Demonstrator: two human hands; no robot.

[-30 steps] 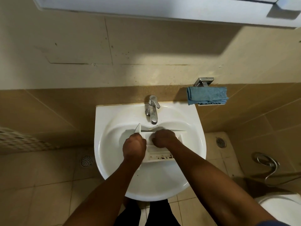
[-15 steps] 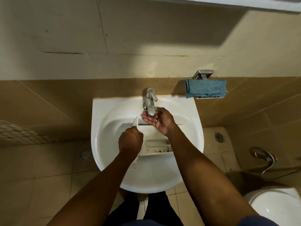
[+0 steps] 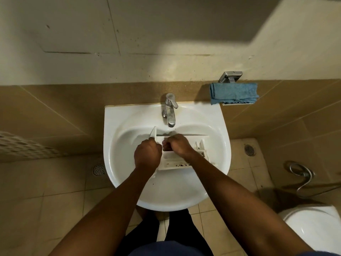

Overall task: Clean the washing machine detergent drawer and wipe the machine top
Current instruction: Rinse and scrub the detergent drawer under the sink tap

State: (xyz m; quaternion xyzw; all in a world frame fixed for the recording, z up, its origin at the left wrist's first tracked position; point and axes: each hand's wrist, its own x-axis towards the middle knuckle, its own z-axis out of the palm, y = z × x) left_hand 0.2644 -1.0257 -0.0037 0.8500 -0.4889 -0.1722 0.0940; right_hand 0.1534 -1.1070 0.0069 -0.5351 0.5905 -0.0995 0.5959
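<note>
place: detergent drawer [image 3: 181, 159] lies in the sink [image 3: 110, 145], below the tap [image 3: 170, 111] | hands: our left hand [image 3: 147, 154] clamps its left wall; right hand [image 3: 178, 145] is curled inside a compartment, holding anything we cannot tell | risk: wet plastic may slip from us; hard rubbing may snap thin dividers

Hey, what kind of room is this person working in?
Most likely a small bathroom: a white wall-mounted sink with a chrome tap, part of a toilet at the lower right, and a floor drain set in the tiled floor.
</note>
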